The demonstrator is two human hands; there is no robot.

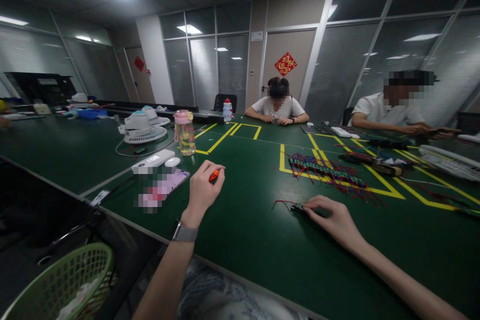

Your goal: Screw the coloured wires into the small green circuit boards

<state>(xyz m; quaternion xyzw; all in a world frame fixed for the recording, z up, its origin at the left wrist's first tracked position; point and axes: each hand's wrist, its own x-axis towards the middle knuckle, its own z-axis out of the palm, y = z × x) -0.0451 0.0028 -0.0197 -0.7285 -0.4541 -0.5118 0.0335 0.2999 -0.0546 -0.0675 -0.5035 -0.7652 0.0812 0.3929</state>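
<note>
My left hand (206, 182) is closed around a small orange tool (214, 175), raised over the green table near the phone. Further right, my right hand (332, 216) pinches a small circuit board (297, 207) between thumb and fingertips, low over the tabletop. A red wire and a dark wire stick out from the board's left side. Beyond my right hand lies a long row of small boards with red and blue wires (326, 170), partly inside yellow tape outlines.
The green table (240, 240) holds a phone (165, 187), white case (153, 161), pink-lidded bottle (185, 135) and white fans (144, 130). Two people sit across it, beyond cables and tools. A green basket (63, 280) stands at the lower left.
</note>
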